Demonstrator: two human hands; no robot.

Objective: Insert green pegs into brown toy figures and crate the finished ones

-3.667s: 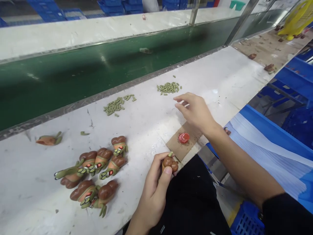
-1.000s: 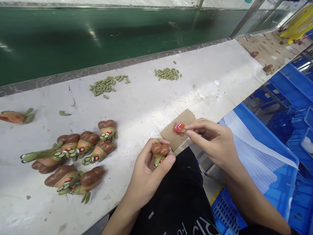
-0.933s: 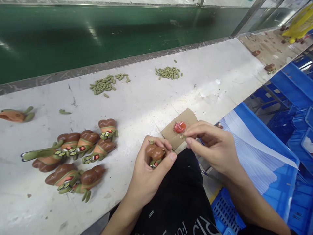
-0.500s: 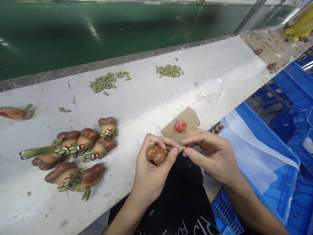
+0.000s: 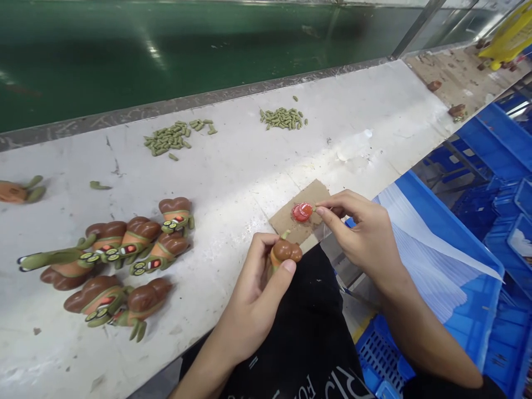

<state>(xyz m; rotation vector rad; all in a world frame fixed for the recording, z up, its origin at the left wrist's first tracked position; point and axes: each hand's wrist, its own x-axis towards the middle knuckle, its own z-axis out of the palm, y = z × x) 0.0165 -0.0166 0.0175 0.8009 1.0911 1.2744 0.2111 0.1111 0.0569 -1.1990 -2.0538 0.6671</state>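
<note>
My left hand (image 5: 257, 293) is closed round a small brown toy figure (image 5: 286, 252) with a green stub on top, held just off the table's near edge. My right hand (image 5: 361, 230) pinches its thumb and forefinger together right beside a red cap (image 5: 301, 211) that sits on a piece of brown cardboard (image 5: 286, 221); what the pinch holds is too small to make out. A cluster of several finished brown and green figures (image 5: 124, 255) lies on the white table (image 5: 233, 172) to the left.
Two heaps of small green pieces (image 5: 168, 138) (image 5: 283, 118) lie near the far edge, beside the green conveyor belt (image 5: 166, 50). An orange figure (image 5: 19, 191) lies far left. A blue crate (image 5: 457, 249) lined with plastic stands at my right.
My right hand has moved from the figure back up to the red cap. My left hand has turned the figure upright and drawn it slightly right.
</note>
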